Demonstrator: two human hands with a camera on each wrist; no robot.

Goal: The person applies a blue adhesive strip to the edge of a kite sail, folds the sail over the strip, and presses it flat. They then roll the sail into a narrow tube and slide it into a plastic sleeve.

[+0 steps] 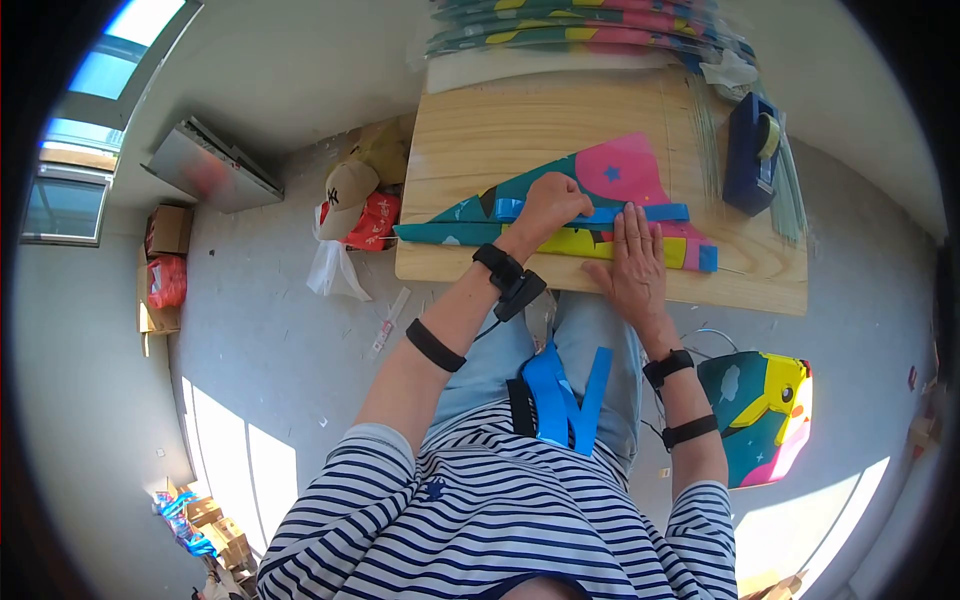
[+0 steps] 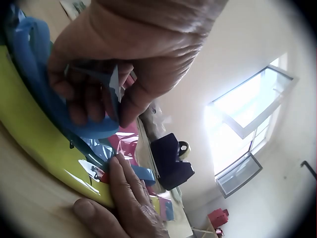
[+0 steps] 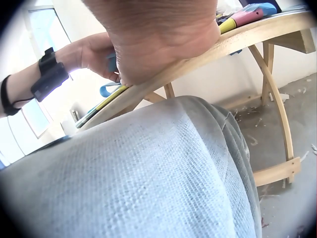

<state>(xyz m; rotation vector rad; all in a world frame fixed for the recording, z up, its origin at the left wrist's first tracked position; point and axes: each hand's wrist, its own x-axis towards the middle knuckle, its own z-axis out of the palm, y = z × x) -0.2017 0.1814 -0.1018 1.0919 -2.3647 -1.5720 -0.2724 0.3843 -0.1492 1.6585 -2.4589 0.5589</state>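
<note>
A colourful plastic piece in green, pink and yellow (image 1: 567,241) lies folded on the wooden table, with a blue strip (image 1: 665,212) along it. The left hand (image 1: 548,208) has its fingers curled over the strip; in the left wrist view this hand (image 2: 119,54) pinches a thin blue piece (image 2: 113,91) between thumb and fingers, above the looped blue strip (image 2: 37,64). Flat on the sheet and strip, the right hand (image 1: 636,262) presses with straight fingers. In the right wrist view the right hand's heel (image 3: 163,47) rests at the table edge.
A dark blue tape dispenser (image 1: 745,155) stands at the table's right. Stacked wrapped sheets (image 1: 580,30) lie at the back. Blue strips (image 1: 560,400) rest on the person's lap. A printed piece (image 1: 745,410) is right of the legs; a cap (image 1: 350,187) and bags are left of the table (image 1: 480,120).
</note>
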